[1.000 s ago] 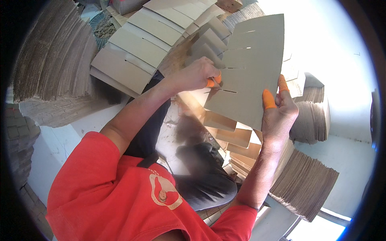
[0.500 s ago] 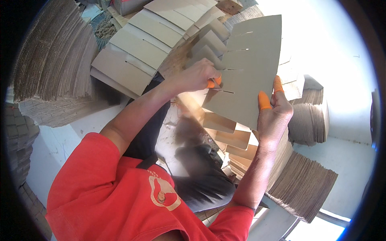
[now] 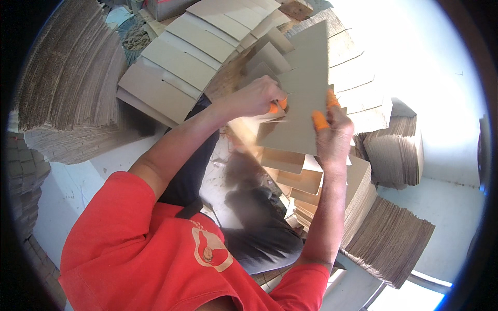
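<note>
A long slotted cardboard sheet (image 3: 305, 103) is tilted up in front of me, gripped at its right edge by my right hand (image 3: 334, 132). Orange finger cots cover that hand's thumb and a finger. At the sheet's left edge, beside its slots, my left hand (image 3: 271, 98) is closed, also with orange finger cots. It pinches a cardboard divider (image 3: 264, 124), mostly hidden behind the hand and sheet. Upright cardboard dividers (image 3: 272, 57) stand just beyond my left hand. Beneath the sheet are more upright cardboard pieces (image 3: 282, 159) forming open cells.
Overlapping slotted sheets (image 3: 179, 67) lie at the upper left, beside a tall cardboard stack (image 3: 67, 72). On the right are more slotted sheets (image 3: 363, 98) and cardboard stacks (image 3: 391, 241). A bowl of greyish material (image 3: 136, 36) sits at the far left.
My right hand has moved left with the sheet, whose right edge has swung toward my left hand. The slots now look narrower, and the sheets behind it show. My left hand has barely moved.
</note>
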A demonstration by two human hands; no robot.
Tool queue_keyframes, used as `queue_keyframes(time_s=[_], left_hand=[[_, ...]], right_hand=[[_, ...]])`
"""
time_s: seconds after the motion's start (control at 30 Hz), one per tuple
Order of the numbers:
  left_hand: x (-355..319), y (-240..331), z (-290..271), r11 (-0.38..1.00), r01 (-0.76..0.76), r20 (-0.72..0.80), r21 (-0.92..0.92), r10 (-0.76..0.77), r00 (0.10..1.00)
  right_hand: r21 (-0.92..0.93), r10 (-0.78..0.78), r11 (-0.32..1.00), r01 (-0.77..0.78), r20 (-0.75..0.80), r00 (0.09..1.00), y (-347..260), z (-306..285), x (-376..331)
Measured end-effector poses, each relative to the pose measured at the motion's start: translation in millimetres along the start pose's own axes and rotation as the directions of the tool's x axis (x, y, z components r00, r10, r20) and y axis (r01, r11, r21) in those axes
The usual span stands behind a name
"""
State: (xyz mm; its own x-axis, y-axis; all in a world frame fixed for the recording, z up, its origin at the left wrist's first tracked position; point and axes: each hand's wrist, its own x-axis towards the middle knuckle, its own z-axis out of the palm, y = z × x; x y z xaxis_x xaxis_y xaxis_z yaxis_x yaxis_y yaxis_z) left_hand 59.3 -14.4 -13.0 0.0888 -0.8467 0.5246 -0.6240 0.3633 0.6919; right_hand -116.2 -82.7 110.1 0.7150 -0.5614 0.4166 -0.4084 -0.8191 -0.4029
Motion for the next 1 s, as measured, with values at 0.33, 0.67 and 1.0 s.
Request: queue_keyframes(time_s=[0.33,0.67,1.0], left_hand=[[4,2,-1,0.997,0.037,0.02,0.064,-0.038,0.999],[-3,-3,-1,1.0,0.022,0.02,0.009,-0.022,1.0],[-5,4,-5,0.998,0.049,0.074,0.026,-0.051,0.996]], right_hand=[[0.113,0.152,0.971,-0.209,0.384,0.911,7,-3,35],[-0.203,0.422,0.906,-0.371,0.467,0.777,-21,0,39],[-0.111,0.288,0.956,-0.27,0.505,0.813,-6,41,-34]])
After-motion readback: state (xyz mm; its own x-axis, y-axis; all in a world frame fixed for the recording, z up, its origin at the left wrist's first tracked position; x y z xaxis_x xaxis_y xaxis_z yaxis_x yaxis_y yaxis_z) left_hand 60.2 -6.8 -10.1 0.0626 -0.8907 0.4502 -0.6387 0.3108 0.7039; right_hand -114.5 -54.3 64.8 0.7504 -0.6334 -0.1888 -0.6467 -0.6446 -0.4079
